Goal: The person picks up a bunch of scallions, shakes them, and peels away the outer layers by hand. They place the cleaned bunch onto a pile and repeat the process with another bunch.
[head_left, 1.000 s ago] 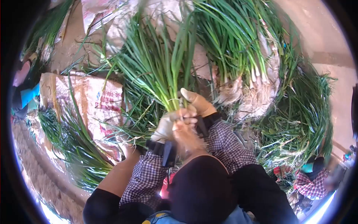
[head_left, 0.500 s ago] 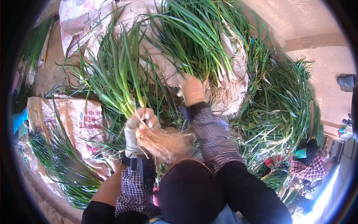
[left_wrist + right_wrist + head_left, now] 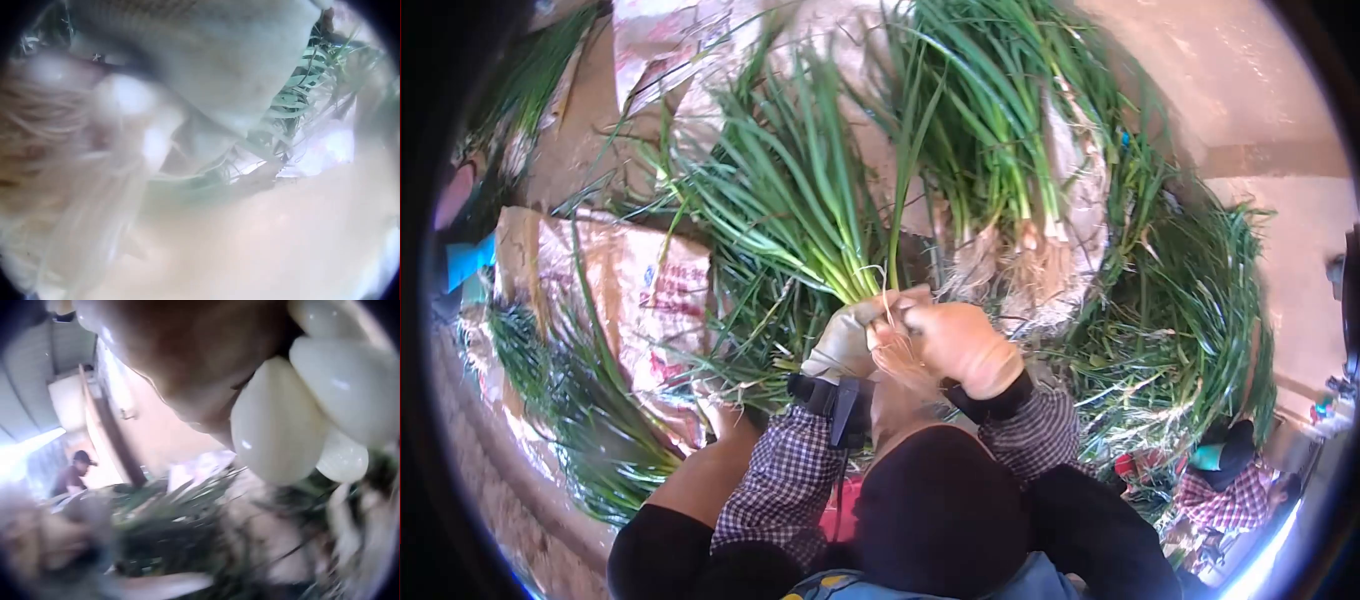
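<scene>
A bunch of green onions (image 3: 825, 225) fans upward and to the left in the head view, with a thin pale tie (image 3: 882, 272) round its lower stems. My gloved left hand (image 3: 840, 340) grips the bunch near its base, and pale roots (image 3: 905, 362) hang below. My gloved right hand (image 3: 968, 345) is against the bunch's base from the right, fingers curled in on it; the exact contact is hidden. In the right wrist view, curled glove fingers (image 3: 278, 425) fill the upper right. Blurred roots (image 3: 69, 187) and the left glove (image 3: 212, 56) show in the left wrist view.
More green onions with roots (image 3: 1000, 150) lie on sacking beyond my hands. A loose heap (image 3: 1180, 320) spreads at the right. A printed sack (image 3: 640, 290) and another pile (image 3: 590, 420) are at the left. A person in a checked shirt (image 3: 1225, 495) is at the lower right.
My right hand has come back from the far onions to the base of the held bunch. My left hand has kept its grip, and the head view has shifted.
</scene>
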`<state>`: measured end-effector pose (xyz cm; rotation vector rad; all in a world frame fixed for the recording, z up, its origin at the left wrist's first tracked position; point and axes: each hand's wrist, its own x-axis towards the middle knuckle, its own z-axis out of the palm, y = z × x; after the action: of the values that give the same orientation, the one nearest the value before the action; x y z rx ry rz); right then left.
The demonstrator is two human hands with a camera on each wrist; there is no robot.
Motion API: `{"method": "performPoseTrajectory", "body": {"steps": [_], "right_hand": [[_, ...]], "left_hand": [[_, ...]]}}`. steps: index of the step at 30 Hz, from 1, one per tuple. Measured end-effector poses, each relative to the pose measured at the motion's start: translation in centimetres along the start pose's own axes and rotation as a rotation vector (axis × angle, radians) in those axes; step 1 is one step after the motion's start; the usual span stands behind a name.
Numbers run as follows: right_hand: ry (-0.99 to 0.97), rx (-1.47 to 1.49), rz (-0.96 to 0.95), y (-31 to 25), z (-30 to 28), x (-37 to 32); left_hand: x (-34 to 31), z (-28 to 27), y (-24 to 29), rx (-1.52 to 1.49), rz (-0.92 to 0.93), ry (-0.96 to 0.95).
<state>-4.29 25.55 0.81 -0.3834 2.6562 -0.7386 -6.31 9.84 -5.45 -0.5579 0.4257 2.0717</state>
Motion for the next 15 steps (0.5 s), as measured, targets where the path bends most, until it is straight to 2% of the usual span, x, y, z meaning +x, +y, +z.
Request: {"method": "performPoseTrajectory", "body": {"steps": [1, 2, 3, 4, 6, 7, 8, 10, 11, 12, 14, 15], "right_hand": [[0.064, 0.338, 0.003, 1.4, 0.7, 0.1], [0.036, 0.667, 0.317, 2.7, 0.5, 0.7], [0.121, 0.998, 0.646, 4.1, 0.3, 1.3], [0.065, 1.08, 0.567, 4.0, 0.9, 2.4], [-0.261, 1.287, 0.589, 1.5, 2.3, 4.1], [-0.298, 1.32, 0.663, 0.5, 1.0, 4.4], [-0.044, 0.798, 0.658, 0.9, 0.0, 5.5], [0.145, -0.258, 0.247, 6.1, 1.7, 4.9], [0.081, -0.331, 0.27, 6.9, 0.4, 4.5], [0.015, -0.405, 0.288, 7.7, -1.0, 4.1], [0.378, -0.637, 0.455, 7.8, -4.7, 2.2], [0.391, 0.029, 0.97, 7.6, -7.3, 3.2]], "left_hand": [[-1.0, 0.1, 0.9, 0.096, 0.004, 0.125], [-1.9, 0.8, 1.4, 0.194, -0.001, 0.241], [-2.1, 1.7, 0.7, 0.001, 0.092, 0.255], [-2.1, 1.4, 0.5, -0.015, 0.065, 0.211], [-2.1, 0.4, -0.6, -0.018, 0.081, 0.014], [-3.0, 1.3, -0.3, 0.016, 0.106, -0.009], [-3.0, -0.3, -0.2, 0.003, 0.132, 0.027], [-3.4, 1.0, 1.1, -0.049, 0.274, -0.172], [-3.4, 0.7, 1.9, -0.002, 0.33, -0.194], [-3.7, 0.8, 2.5, -0.102, 0.374, -0.18], [-4.2, 1.0, 4.4, -0.139, 0.372, -0.293], [-3.8, -0.2, 4.4, -0.202, 0.367, -0.157]]}}
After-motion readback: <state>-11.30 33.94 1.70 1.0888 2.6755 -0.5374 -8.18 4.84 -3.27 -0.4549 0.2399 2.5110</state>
